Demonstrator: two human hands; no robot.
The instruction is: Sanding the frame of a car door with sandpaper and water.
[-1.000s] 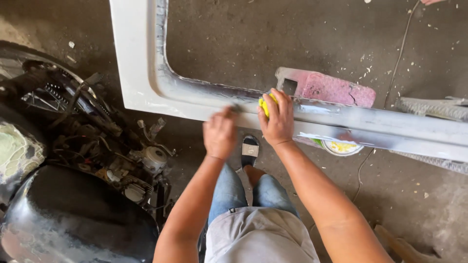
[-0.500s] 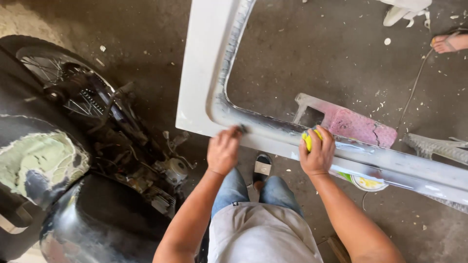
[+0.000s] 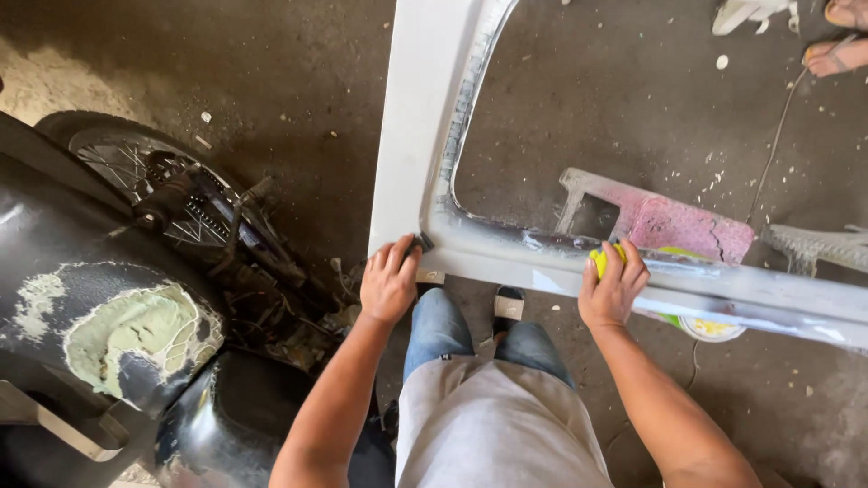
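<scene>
A white car body panel (image 3: 411, 154) with a window opening leans in front of me, its lower rail running to the right. My left hand (image 3: 389, 282) presses a small dark piece, likely sandpaper (image 3: 421, 243), against the panel's lower left corner. My right hand (image 3: 615, 287) rests on the lower rail, fingers curled over a yellow-green object (image 3: 599, 260), mostly hidden by the fingers. My jeans-clad legs and one shoe (image 3: 509, 307) show below the panel.
A black motorcycle (image 3: 136, 271) with a filler-patched panel stands at the left, close to my left arm. A pink block (image 3: 687, 228) and a white dish with yellow paste (image 3: 714, 329) lie behind the rail. Another person's sandalled foot (image 3: 836, 54) is at top right. A cable crosses the dirty concrete floor.
The view has shifted left, so the panel sits farther right in frame. My left hand slid left along the rail to the panel's corner; my right hand stays on the rail with the yellow object.
</scene>
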